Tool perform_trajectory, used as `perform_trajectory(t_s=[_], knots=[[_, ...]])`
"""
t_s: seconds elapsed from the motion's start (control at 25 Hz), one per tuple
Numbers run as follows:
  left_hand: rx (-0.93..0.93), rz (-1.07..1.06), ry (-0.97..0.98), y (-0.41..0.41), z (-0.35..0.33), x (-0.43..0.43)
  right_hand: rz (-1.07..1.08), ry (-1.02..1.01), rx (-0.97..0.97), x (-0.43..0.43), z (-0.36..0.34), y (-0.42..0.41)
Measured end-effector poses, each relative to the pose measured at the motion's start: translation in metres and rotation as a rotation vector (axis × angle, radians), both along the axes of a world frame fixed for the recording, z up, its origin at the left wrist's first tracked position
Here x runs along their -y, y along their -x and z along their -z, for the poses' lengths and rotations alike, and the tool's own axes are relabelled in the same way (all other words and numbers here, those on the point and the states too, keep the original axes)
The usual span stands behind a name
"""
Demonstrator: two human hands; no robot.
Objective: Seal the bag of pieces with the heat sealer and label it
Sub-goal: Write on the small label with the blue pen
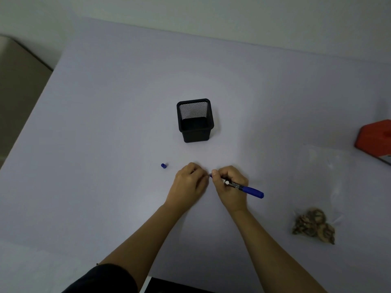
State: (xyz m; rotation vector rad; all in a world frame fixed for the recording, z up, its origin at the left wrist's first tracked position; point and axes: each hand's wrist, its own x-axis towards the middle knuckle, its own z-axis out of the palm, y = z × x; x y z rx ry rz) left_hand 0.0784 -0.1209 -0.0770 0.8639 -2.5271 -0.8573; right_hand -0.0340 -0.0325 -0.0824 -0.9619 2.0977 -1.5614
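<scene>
While both hands (188, 182) meet mid-table (105, 123), bag (317, 197) lies right

The pen holder (195, 120) is black wire mesh. The table (105, 123) looks smooth and matt. The bag (321, 187) is clear, glossy plastic.

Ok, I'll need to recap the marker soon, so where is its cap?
In the head view the small blue cap sits alone on the table, just left of the left hand and nearer than the black mesh pen holder.
</scene>
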Motion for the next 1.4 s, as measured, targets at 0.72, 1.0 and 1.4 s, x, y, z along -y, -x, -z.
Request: perform_trajectory(t_s=[0.72, 1.0, 1.4], knots=[[-0.031, -0.021, 0.150, -0.014, 0.019, -0.003, 0.003, 0.015, -0.091, 0.002, 0.002, -0.002], [0.021, -0.016, 0.185, -0.010, 0.014, -0.005, 0.016, 0.003, -0.083, 0.002, 0.002, -0.002], [0.019, -0.015, 0.193, -0.008, 0.013, -0.005, 0.012, -0.034, -0.038, 0.002, 0.003, -0.002]])
